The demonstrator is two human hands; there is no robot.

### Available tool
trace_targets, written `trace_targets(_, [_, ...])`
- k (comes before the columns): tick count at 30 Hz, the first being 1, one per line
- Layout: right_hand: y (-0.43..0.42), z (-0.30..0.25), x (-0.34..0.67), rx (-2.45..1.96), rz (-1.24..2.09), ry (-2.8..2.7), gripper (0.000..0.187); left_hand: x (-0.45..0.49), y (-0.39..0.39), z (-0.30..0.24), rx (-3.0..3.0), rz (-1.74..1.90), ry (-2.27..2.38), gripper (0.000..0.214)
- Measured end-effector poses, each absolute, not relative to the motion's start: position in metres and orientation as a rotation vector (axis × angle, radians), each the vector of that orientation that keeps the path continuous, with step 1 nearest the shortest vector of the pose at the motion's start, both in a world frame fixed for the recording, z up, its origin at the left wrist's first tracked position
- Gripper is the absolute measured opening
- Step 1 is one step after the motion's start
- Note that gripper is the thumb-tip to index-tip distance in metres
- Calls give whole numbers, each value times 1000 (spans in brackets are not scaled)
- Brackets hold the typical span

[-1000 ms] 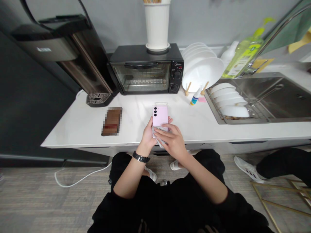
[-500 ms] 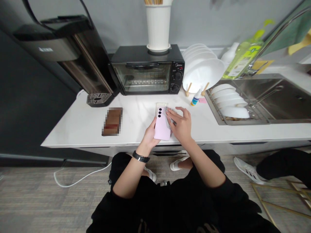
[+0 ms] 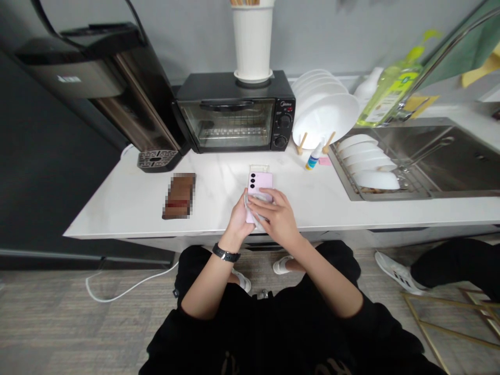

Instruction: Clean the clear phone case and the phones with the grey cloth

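A pale pink smartphone (image 3: 265,180) is held back side up near the counter's front edge, its three camera lenses at the upper left. My left hand (image 3: 237,219) grips it along the left side and lower end. Across the lower half of the phone's back lies my right hand (image 3: 279,216), fingers bent over a thin whitish wipe (image 3: 247,200) pressed on the surface. Much of the wipe is hidden under the fingers. Just beyond the phone's top end, a clear phone case (image 3: 259,168) shows on the counter, partly covered.
The white counter (image 3: 219,182) bears a blurred-out brown item (image 3: 178,196), a water dispenser (image 3: 156,104), a toaster oven (image 3: 234,120) and a small spray bottle (image 3: 313,158). Racked plates (image 3: 326,120) and a sink (image 3: 449,161) are rightward. Another person's shoe (image 3: 398,273) shows below.
My right hand with the wipe has moved from the phone's upper right edge down and left across its lower back. My left hand keeps its hold.
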State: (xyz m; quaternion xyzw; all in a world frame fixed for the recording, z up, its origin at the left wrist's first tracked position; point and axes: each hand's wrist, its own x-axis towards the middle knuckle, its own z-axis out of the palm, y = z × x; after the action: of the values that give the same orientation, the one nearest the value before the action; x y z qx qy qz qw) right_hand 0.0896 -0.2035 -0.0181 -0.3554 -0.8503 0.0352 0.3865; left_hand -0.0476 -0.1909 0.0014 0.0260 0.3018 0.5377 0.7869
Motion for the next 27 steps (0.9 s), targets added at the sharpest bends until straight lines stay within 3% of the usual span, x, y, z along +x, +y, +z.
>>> trace_targets(4, [-230, -25, 92, -842, 77, -2212, 36, -51, -192, 2, 104, 1086, 581, 71])
trace_targets(10, [-238, -25, 113, -934, -32, -2146, 32, -50, -192, 2, 106, 1127, 546, 68])
trace_targets(17, [-193, -10, 127, -1105, -128, -2070, 29, -49, -191, 1, 102, 1160, 655, 47])
trace_targets(27, [-156, -1, 96, -1067, -26, -2034, 32, -49, -190, -1, 97, 1139, 682, 39])
